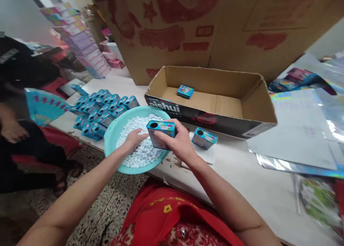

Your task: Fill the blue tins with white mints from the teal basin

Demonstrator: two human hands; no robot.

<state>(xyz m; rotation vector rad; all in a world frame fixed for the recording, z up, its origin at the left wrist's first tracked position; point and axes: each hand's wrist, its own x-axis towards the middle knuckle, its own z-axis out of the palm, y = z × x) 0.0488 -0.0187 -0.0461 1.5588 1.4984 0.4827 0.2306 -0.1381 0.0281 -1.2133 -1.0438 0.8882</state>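
My right hand (181,138) grips a blue tin (162,140) from its right side, thumb across the front. The tin stands upright with a round dark hole in its top, above the right part of a turquoise basin (111,145). The basin holds many small white pellets (142,156). My left hand (134,140) is low over the pellets, left of the tin, thumb and fingers apart and pointing at the tin; pellets in the palm cannot be made out. A second blue tin (204,138) with a like hole stands on a white pad (211,158) to the right.
Many blue tins (104,108) crowd the table left of the basin. Behind it, a shallow cardboard box (228,119) contains one blue tin (185,91). A large carton (215,34) rises at the back. Plastic sheets (292,131) lie right. A person (27,131) sits left, near a blue fan (44,106).
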